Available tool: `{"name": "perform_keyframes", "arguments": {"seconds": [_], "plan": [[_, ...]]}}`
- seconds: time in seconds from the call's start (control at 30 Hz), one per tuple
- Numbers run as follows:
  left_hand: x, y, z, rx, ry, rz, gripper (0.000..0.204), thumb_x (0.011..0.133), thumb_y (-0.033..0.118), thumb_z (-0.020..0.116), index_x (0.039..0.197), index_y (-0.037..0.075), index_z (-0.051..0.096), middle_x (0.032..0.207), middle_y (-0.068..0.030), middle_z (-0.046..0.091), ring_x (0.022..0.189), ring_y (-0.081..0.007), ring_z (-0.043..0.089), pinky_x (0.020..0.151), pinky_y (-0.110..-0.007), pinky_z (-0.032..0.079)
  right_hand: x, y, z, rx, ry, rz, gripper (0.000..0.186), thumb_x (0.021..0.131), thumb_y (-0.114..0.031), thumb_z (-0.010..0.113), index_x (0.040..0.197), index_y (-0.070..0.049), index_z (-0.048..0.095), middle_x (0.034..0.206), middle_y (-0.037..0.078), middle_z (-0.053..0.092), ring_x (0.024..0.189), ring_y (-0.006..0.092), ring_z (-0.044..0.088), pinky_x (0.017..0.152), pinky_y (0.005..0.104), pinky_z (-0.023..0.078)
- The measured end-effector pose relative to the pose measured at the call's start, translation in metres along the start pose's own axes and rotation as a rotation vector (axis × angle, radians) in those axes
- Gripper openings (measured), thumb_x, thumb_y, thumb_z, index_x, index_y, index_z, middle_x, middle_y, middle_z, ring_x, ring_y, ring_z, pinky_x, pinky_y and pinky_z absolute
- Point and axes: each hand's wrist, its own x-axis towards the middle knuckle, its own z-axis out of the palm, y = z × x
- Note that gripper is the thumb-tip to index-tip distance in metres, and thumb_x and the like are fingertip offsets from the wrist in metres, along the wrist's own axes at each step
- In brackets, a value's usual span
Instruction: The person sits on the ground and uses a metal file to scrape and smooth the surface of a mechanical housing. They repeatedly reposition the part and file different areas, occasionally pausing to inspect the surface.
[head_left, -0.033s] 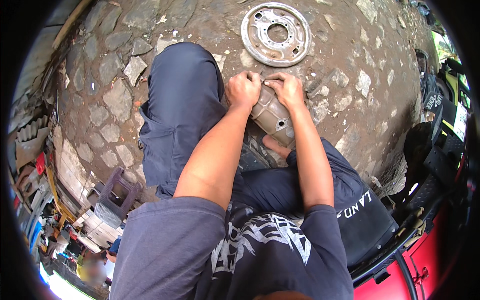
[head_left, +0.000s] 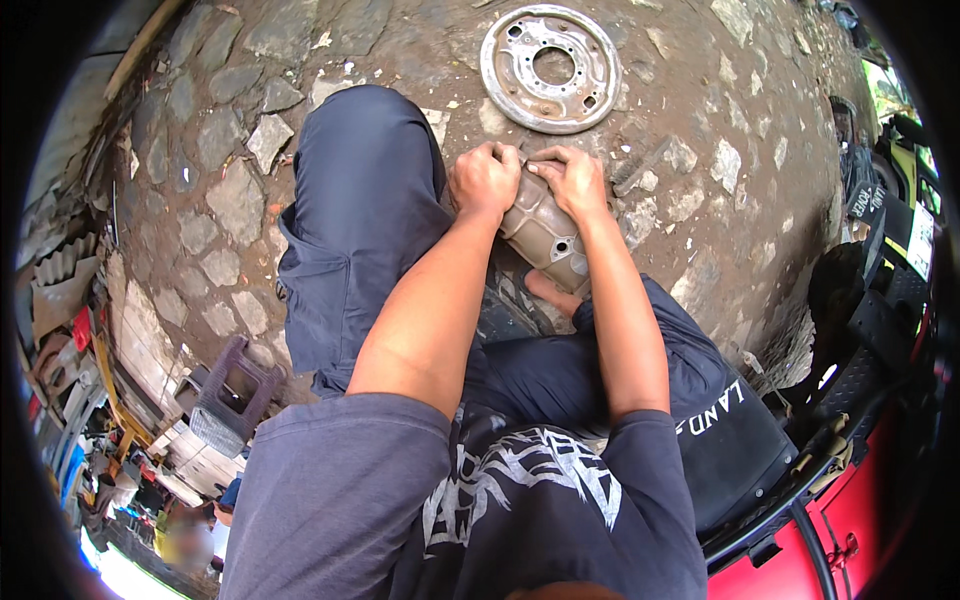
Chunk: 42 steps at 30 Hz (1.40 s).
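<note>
the fingertips of the left hand (head_left: 485,182) curl out of sight at the upper end of the brown metal plate (head_left: 535,220); the right hand (head_left: 572,182) and its wrist cover part of that plate's right side. anything between the thumbs is too small to tell. the plate's lower end hides part of a bare foot (head_left: 550,290). a red panel (head_left: 772,578) is cut off at lower right. a patch (head_left: 188,542) at lower left is blurred, and the clutter (head_left: 118,490) beside it is too small to sort.
</note>
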Motion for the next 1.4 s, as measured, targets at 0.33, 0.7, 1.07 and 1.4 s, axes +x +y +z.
{"name": "perform_keyframes", "arguments": {"seconds": [0.33,0.7,1.07,1.4], "plan": [[0.01,0.006,-0.002,0.005,-0.031,0.009,0.042,0.095,0.037,0.052,0.101,0.006,0.079,0.104,-0.0251,0.075,0.101,-0.044,0.071,0.095,-0.051,0.054,0.017,-0.003,-0.002,-0.095,0.016,-0.009,0.024,0.08,-0.023,0.085,0.099,-0.009,0.082,0.091,0.019,0.077,0.088,0.0329,0.074,0.085,0.0415,0.057],[0.009,0.007,-0.002,0.003,-0.052,0.009,0.042,0.095,0.037,0.051,0.1,0.005,0.079,0.103,-0.0251,0.074,0.1,-0.0445,0.071,0.095,-0.051,0.054,0.02,0.001,-0.008,-0.145,-0.072,0.063,0.031,0.08,-0.029,0.086,0.104,-0.01,0.082,0.104,0.02,0.076,0.096,0.0317,0.074,0.09,0.0411,0.056],[0.009,0.002,0.001,0.006,-0.024,0.035,0.041,0.096,0.036,0.051,0.096,0.004,0.077,0.102,-0.025,0.074,0.098,-0.0449,0.071,0.093,-0.052,0.055,0.023,0.005,-0.016,-0.16,-0.168,0.114,0.031,0.081,-0.03,0.087,0.101,-0.008,0.081,0.085,0.016,0.077,0.081,0.0258,0.075,0.083,0.0405,0.057],[0.011,-0.001,0.002,0.007,0.013,0.044,0.042,0.096,0.037,0.051,0.097,0.006,0.078,0.103,-0.0254,0.074,0.1,-0.0452,0.07,0.094,-0.052,0.054,0.022,0.005,-0.02,-0.15,-0.202,0.149,0.033,0.081,-0.033,0.087,0.103,-0.009,0.081,0.088,0.016,0.077,0.085,0.0271,0.075,0.084,0.041,0.057]]}}
